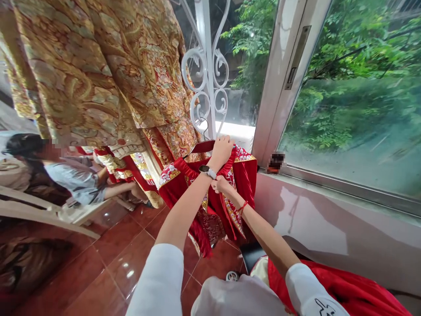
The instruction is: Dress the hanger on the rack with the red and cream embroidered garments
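A red embroidered garment (242,175) with gold and silver patterns hangs in front of me on a hanger (203,146). The hanger's thin hook shows above it, by the white scrollwork. My left hand (222,151), with a watch on its wrist, is closed at the top of the garment beside the hanger; its fingertips are partly hidden. Just below it, my right hand (222,184) is closed in a pinch at the garment's front edge. A red string circles my right wrist. What lies between the right fingers is mostly covered.
Large gold embroidered robes (98,79) hang at left. White metal scrollwork (210,87) stands before the window (355,109). A seated person (74,175) is at left by a white chair (77,215). Red cloth (355,281) lies at lower right, near a black seat (251,254).
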`<state>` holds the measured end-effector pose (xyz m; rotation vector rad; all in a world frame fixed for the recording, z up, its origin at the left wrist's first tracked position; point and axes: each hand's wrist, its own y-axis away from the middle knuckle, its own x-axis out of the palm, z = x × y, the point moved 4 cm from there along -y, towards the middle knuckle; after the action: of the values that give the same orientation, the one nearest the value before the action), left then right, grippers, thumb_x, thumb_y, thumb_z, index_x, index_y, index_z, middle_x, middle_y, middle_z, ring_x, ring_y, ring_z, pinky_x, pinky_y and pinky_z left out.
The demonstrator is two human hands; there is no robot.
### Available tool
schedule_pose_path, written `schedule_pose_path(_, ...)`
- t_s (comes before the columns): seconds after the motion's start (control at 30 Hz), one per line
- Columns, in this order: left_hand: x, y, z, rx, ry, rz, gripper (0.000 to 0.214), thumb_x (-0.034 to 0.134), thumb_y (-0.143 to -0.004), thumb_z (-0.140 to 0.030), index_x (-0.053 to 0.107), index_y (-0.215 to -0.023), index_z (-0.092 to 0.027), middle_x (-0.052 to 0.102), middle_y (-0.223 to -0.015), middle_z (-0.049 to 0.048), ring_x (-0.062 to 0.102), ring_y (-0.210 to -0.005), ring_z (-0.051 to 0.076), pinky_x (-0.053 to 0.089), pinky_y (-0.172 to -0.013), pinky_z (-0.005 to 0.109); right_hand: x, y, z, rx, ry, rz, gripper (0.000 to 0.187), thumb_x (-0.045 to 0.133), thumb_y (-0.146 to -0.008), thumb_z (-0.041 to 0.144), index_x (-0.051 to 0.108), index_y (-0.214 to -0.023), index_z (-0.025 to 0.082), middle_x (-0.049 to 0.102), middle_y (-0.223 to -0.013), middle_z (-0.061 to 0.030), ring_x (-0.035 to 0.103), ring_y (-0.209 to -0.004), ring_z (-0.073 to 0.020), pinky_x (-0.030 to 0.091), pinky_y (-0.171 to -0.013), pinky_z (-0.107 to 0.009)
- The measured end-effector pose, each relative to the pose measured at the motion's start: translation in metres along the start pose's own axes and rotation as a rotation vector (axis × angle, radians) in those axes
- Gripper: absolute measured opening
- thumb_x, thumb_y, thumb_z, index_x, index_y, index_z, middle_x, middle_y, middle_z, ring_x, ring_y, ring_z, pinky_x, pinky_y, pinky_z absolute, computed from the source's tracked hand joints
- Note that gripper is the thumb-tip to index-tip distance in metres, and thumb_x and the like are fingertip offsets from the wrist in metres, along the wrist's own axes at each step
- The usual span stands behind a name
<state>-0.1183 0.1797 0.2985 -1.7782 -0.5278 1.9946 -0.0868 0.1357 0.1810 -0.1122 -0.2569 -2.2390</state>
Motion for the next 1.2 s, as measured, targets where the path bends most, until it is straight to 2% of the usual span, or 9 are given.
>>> schedule_pose_path(0.13,-0.038,0.05,0.019,-0.032,0.215,-0.248,0.032,0.042,-0.093,-0.011,0.057,-0.12,-0.016,0.059,-0.12,0.0111,0.053,-0.111,0.022,0.04,-0.098,0.034,-0.006,-0.002,-0.004,0.0,0.022,-0.016,0.043,0.07,-0.075,0.029,0.033,-0.055,0.022,0.025,-0.044,0.0111,0.018,-0.04,-0.0027,0.013,-0.039,-0.019)
schedule_pose_path(0.27,-0.061,0.135,0.109,-0.51,0.362,-0.563,0.028,0.05,-0.087,-0.018,0.057,-0.114,-0.015,0.06,-0.112,0.0102,0.054,-0.107,0.022,0.042,-0.096,0.036,-0.013,-0.001,-0.006,0.011,0.033,-0.04,0.043,0.069,-0.079,0.033,0.035,-0.056,0.022,0.024,-0.045,0.0119,0.017,-0.039,-0.0026,0.013,-0.039,-0.019)
schedule_pose_path(0.37,-0.04,0.175,0.162,-0.727,0.586,-0.18,0.019,0.048,-0.09,-0.032,0.059,-0.09,-0.017,0.06,-0.082,0.005,0.057,-0.083,0.022,0.046,-0.08,0.036,-0.009,0.003,-0.006,0.014,0.025,-0.027,0.042,0.072,-0.079,0.033,0.037,-0.058,0.021,0.025,-0.046,0.0123,0.018,-0.04,-0.0026,0.013,-0.038,-0.019)
schedule_pose_path(0.43,-0.033,0.187,0.166,-0.766,0.583,-0.1,0.024,0.044,-0.091,-0.035,0.056,-0.077,-0.019,0.054,-0.07,0.0035,0.056,-0.079,0.023,0.046,-0.078,0.038,-0.005,0.006,-0.004,0.028,0.005,-0.001,0.044,0.073,-0.079,0.033,0.036,-0.058,0.021,0.026,-0.047,0.0121,0.019,-0.041,-0.0028,0.014,-0.038,-0.018)
schedule_pose_path(0.6,-0.043,0.21,0.069,-0.845,0.346,-0.681,0.017,0.049,-0.085,-0.02,0.057,-0.1,-0.019,0.056,-0.105,0.0095,0.052,-0.108,0.026,0.041,-0.099,0.044,0.0,0.01,-0.002,0.108,-0.071,0.061,0.047,0.066,-0.085,0.032,0.03,-0.057,0.022,0.025,-0.048,0.0111,0.018,-0.041,-0.0032,0.014,-0.038,-0.019)
schedule_pose_path(0.8,0.036,0.227,-0.065,-1.007,1.569,-0.347,0.033,0.07,-0.077,-0.041,0.055,-0.101,-0.022,0.06,-0.088,0.0023,0.061,-0.08,0.016,0.05,-0.073,0.027,0.005,0.015,0.0,0.112,-0.183,0.12,0.048,0.068,-0.083,0.031,0.028,-0.057,0.022,0.023,-0.047,0.0123,0.014,-0.04,-0.0019,0.013,-0.036,-0.017)
schedule_pose_path(0.9,0.048,0.231,-0.079,-1.155,1.852,-0.252,0.051,0.077,-0.065,-0.061,0.048,-0.078,-0.021,0.038,-0.055,-0.0085,0.033,-0.044,0.005,0.027,-0.042,0.019,0.012,0.022,0.001,0.131,-0.23,0.116,0.042,0.062,-0.086,0.024,0.033,-0.056,0.02,0.03,-0.046,0.0108,0.02,-0.039,-0.0018,0.018,-0.035,-0.015)
schedule_pose_path(1.03,0.037,0.237,-0.08,-1.295,1.925,-0.295,0.064,0.079,-0.057,-0.068,0.045,-0.085,-0.022,0.022,-0.049,-0.0142,0.018,-0.039,0.003,0.008,-0.039,0.018,0.02,0.028,0.006,0.263,-0.319,0.084,0.028,0.049,-0.092,0.016,0.048,-0.064,0.017,0.051,-0.052,0.0042,0.045,-0.043,-0.0054,0.042,-0.044,-0.016)
schedule_pose_path(1.2,0.008,0.229,-0.094,-1.195,1.963,-0.29,0.062,0.075,-0.063,-0.069,0.046,-0.09,-0.022,0.019,-0.049,-0.0144,0.018,-0.04,0.004,0.009,-0.04,0.018,0.016,0.008,0.036,0.398,-0.352,0.078,0.022,0.047,-0.095,0.017,0.052,-0.073,0.016,0.056,-0.055,0.0009,0.054,-0.048,-0.0093,0.051,-0.051,-0.02)
